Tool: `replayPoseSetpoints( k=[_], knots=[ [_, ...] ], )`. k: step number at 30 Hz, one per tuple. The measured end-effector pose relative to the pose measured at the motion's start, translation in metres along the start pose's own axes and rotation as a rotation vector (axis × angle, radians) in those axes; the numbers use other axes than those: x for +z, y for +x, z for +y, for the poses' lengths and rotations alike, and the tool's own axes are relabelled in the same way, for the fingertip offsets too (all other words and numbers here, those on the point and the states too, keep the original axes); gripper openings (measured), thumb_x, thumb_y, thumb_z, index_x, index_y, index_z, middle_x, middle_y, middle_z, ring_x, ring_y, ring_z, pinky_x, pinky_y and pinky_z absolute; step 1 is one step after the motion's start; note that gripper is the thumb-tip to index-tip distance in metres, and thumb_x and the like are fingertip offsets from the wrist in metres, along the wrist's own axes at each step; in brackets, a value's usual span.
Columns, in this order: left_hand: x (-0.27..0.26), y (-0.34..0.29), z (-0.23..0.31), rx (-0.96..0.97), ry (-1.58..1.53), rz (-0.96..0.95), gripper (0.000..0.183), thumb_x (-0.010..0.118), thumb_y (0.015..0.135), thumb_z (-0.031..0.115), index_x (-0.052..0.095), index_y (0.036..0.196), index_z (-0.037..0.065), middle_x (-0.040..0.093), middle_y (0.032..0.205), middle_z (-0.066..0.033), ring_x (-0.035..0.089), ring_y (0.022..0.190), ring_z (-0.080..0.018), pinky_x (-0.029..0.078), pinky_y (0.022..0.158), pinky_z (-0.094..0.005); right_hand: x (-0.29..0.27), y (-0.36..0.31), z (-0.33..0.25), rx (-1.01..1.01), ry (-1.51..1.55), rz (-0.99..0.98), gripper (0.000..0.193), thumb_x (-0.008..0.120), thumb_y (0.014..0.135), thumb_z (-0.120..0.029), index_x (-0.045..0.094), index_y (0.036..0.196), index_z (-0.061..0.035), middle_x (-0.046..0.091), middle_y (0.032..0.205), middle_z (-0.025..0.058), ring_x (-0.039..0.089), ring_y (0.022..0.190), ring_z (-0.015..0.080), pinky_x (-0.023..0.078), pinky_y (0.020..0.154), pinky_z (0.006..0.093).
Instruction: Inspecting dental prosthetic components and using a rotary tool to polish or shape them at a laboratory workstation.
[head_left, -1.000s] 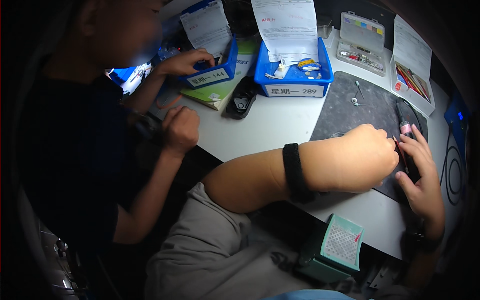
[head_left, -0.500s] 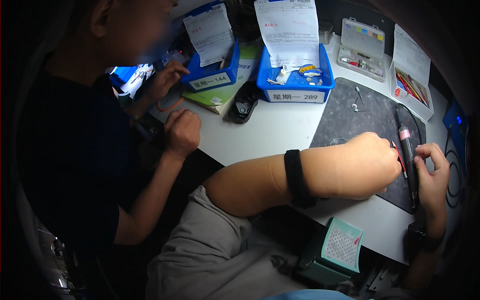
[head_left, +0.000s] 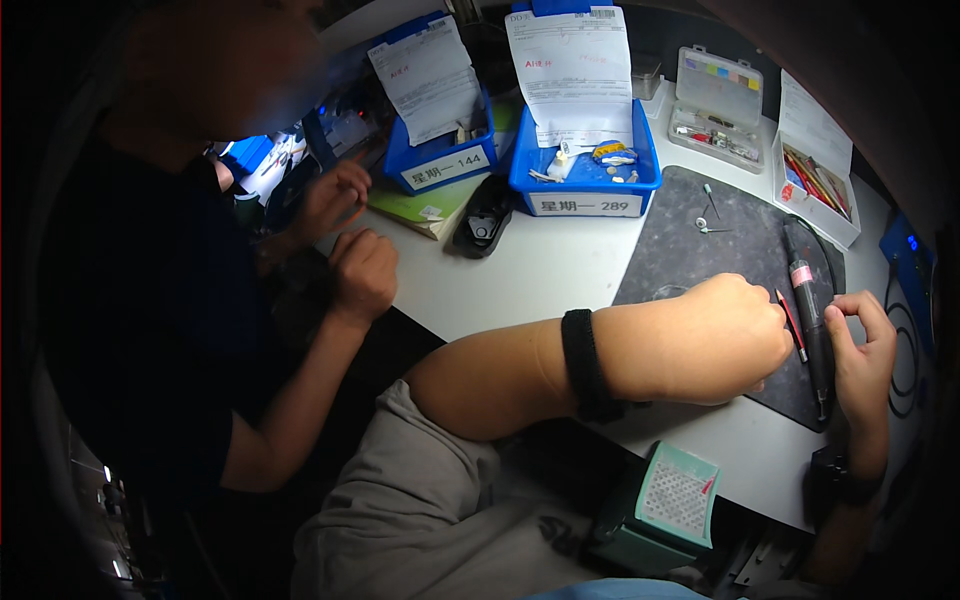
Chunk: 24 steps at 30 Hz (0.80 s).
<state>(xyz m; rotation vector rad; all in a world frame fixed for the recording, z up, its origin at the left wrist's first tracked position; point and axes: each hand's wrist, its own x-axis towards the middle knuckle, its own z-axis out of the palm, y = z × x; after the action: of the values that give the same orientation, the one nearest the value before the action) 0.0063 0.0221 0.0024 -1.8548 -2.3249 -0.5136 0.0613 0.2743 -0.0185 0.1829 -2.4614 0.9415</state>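
Observation:
My left hand (head_left: 735, 335) is closed in a fist above the dark work mat (head_left: 655, 235), its back toward me and a black band (head_left: 580, 360) round the forearm. Whatever its curled fingers hold is hidden. Farther right, my right hand (head_left: 868, 335) has thumb and index tips pinched together at the edge of a black rotary handpiece (head_left: 813, 330); anything between them is too small to make out. The handpiece lies on the mat with its cord running off. Between my hands lies a red pencil (head_left: 792, 325). Small burs with thin shanks (head_left: 708, 215) rest farther back.
Two blue bins (head_left: 585, 203) (head_left: 448, 170) with paper slips stand at the back. A black device (head_left: 484, 215), a green book (head_left: 420, 210), a parts case (head_left: 715, 145) and a box of pencils (head_left: 820, 190) sit around. A green-rimmed container (head_left: 680, 490) is below the table edge. At left, a co-worker's hands (head_left: 362, 275).
The co-worker's far hand has come away from the left blue bin, which now sits farther right, closer to the other bin. The view shifts slightly; my hands keep nearly the same pose.

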Motion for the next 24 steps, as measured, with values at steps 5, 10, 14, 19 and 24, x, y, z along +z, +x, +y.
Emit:
replayPoseSetpoints(
  k=[5,10,14,19,24],
  knots=[
    [0.001,0.002,0.001,0.032,0.004,0.047,0.016,0.074,0.079,0.017,0.067,0.076,0.003,0.067,0.078,-0.0143,0.069,0.079,-0.0329,0.056,0.070,-0.0422,-0.002,0.001,0.006,0.028,-0.082,-0.013,0.011,0.068,0.084,0.003,0.059,0.091,0.0059,0.058,0.085,0.0085,0.055,0.078,0.0154,0.045,0.076,0.0285],
    [-0.005,0.004,0.004,0.082,0.066,0.119,0.007,0.069,0.074,0.010,0.064,0.072,0.005,0.065,0.072,-0.0124,0.068,0.073,-0.0328,0.056,0.066,-0.0406,-0.006,0.001,0.012,0.218,-0.053,-0.119,0.020,0.071,0.081,0.001,0.061,0.098,0.0043,0.056,0.083,0.0059,0.051,0.072,0.0106,0.044,0.064,0.0266],
    [-0.007,0.005,0.004,0.080,-0.006,0.133,0.009,0.071,0.075,0.011,0.064,0.072,0.005,0.066,0.074,-0.0127,0.068,0.074,-0.0331,0.056,0.066,-0.0404,-0.004,0.000,0.013,0.242,-0.022,-0.144,0.023,0.073,0.081,-0.002,0.061,0.099,0.0043,0.053,0.074,0.0034,0.048,0.066,0.0088,0.041,0.059,0.0255],
    [-0.004,0.004,0.004,0.075,-0.079,0.251,0.016,0.077,0.077,0.015,0.065,0.073,0.005,0.068,0.078,-0.0132,0.069,0.077,-0.0327,0.056,0.068,-0.0405,-0.008,0.001,-0.003,0.241,-0.119,-0.203,0.031,0.078,0.079,-0.007,0.062,0.104,0.0038,0.050,0.066,0.0016,0.045,0.057,0.0094,0.039,0.053,0.0272],
    [-0.001,0.006,0.002,0.080,-0.132,0.262,0.018,0.077,0.079,0.016,0.065,0.071,0.005,0.068,0.077,-0.0124,0.069,0.077,-0.0324,0.056,0.068,-0.0404,-0.009,0.002,-0.005,0.263,-0.189,-0.277,0.040,0.081,0.074,-0.011,0.062,0.105,0.0044,0.048,0.060,0.0045,0.046,0.054,0.0121,0.038,0.052,0.0309]
  ],
)
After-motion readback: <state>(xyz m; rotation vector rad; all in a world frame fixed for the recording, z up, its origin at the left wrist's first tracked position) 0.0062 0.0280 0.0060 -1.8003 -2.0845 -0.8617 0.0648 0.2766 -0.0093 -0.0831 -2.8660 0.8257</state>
